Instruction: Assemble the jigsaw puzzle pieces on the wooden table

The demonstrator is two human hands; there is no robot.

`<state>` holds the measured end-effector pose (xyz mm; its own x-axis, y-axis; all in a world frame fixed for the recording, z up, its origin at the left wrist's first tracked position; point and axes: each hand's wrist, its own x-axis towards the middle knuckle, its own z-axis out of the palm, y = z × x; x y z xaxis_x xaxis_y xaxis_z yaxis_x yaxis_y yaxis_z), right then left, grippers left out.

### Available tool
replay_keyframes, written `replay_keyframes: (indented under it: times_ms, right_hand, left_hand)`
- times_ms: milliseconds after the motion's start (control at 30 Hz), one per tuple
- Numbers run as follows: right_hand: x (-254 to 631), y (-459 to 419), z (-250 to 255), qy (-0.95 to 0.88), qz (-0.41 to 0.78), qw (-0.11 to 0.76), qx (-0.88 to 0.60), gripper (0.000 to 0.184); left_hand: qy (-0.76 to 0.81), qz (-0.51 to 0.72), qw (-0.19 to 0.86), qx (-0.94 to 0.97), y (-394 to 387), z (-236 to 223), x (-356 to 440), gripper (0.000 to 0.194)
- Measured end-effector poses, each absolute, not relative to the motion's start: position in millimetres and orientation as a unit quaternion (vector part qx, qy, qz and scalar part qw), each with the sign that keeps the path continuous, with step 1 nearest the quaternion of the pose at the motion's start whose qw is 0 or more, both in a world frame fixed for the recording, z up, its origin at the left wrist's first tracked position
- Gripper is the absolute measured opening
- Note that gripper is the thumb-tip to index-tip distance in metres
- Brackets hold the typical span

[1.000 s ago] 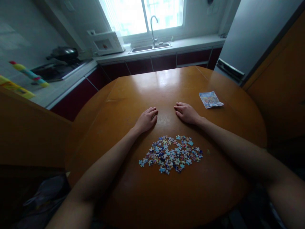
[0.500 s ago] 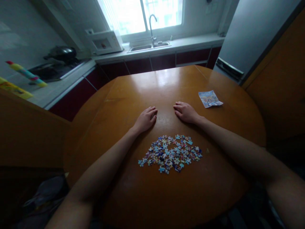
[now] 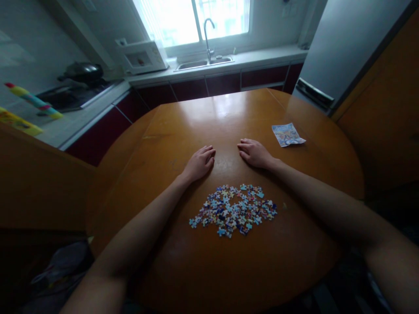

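My left hand [image 3: 200, 163] lies palm down on the wooden table [image 3: 183, 261], fingers stretched out and holding nothing. Across from it my right hand [image 3: 253, 152] rests flat in the same way, also without anything in it. A gap of bare wood separates the two sets of fingertips. Between my forearms, on the near side of both hands, a loose pile of jigsaw puzzle pieces [image 3: 234, 209] is spread out, in blue, white, purple and yellow. Neither hand touches the pieces. Beyond my right hand lies a creased printed picture sheet [image 3: 288, 134].
Behind the table runs a counter with a sink [image 3: 193, 65], a tap [image 3: 207, 41] and a white microwave [image 3: 144, 57]. A dark pan [image 3: 83, 72] stands on the stove at left. The grey fridge [image 3: 353, 52] is at the right.
The view has shifted very slightly. Both hands, the puzzle pieces and the sheet stay where they were on the table.
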<state>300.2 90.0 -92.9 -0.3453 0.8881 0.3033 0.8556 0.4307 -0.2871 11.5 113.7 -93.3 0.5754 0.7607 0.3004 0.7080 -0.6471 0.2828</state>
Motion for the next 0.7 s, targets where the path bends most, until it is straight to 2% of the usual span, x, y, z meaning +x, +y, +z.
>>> replay_keyframes:
  times_ms: [700]
  right_hand:
    - [299.9, 89.4, -92.2, -0.817, 0.048, 0.206, -0.537, 0.038]
  left_hand:
    - [0.422, 0.191, 0.072, 0.883, 112.1, -91.6, 12.1, 0.043]
